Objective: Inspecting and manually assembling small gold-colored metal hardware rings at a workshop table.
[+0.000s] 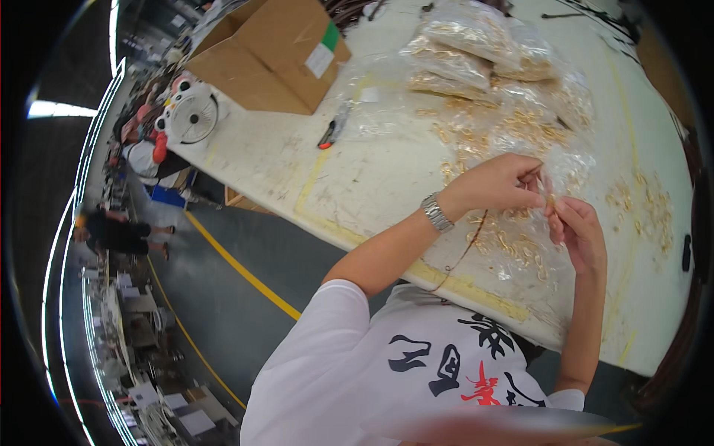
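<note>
My left hand (497, 182), with a silver watch (436, 212) at the wrist, is closed in a pinch above the table. My right hand (581, 229) meets it fingertip to fingertip, pinching a small gold-coloured metal piece (550, 202). From beneath the left hand a thin brown cord (471, 244) hangs toward the table's near edge; its upper end is hidden by the fingers. Loose gold-coloured metal pieces (513, 241), looking like small hooks or rings, lie under both hands on clear plastic. A clear bag (569, 160) with similar pieces sits just beyond the fingers.
Stacked clear bags of gold-coloured pieces (465, 44) lie farther back. More loose pieces (643, 204) are scattered at the right. A cardboard box (260, 56), a utility knife (327, 135) and a white fan (195, 117) are at the left. A person (119, 232) stands beyond the aisle.
</note>
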The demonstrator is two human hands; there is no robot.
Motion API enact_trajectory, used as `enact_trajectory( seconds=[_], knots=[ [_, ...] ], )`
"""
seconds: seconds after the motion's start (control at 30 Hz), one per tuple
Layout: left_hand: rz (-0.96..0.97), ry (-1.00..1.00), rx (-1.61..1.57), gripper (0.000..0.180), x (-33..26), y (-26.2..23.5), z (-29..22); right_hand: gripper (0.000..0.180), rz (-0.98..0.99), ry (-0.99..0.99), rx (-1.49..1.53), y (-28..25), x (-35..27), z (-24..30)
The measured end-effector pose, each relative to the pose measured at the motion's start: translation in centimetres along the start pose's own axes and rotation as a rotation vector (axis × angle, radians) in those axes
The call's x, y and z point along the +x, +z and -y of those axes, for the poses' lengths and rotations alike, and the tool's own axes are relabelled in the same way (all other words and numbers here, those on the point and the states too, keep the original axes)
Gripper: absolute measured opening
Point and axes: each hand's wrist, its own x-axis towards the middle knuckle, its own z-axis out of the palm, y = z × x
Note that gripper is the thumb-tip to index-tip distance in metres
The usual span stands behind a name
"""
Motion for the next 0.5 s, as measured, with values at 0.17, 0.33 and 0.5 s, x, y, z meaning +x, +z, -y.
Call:
enact_trajectory(
  seconds=[0.17, 0.33, 0.5],
  knots=[
    [-0.098, -0.109, 0.039, 0.033, 0.4, -0.4, 0.2, 0.03, -0.127, -0.127, -0.209, -0.1, -0.6, 0.2],
    [0.096, -0.109, -0.131, 0.037, -1.4, -0.4, -0.9, 0.021, -0.117, -0.263, -0.364, 3.0, 1.6, 0.2],
    [0.113, -0.2, -0.139, 0.038, -1.2, 0.1, -2.2, 0.02, -0.253, -0.285, -0.365, 4.0, 1.4, -0.7]
  ],
)
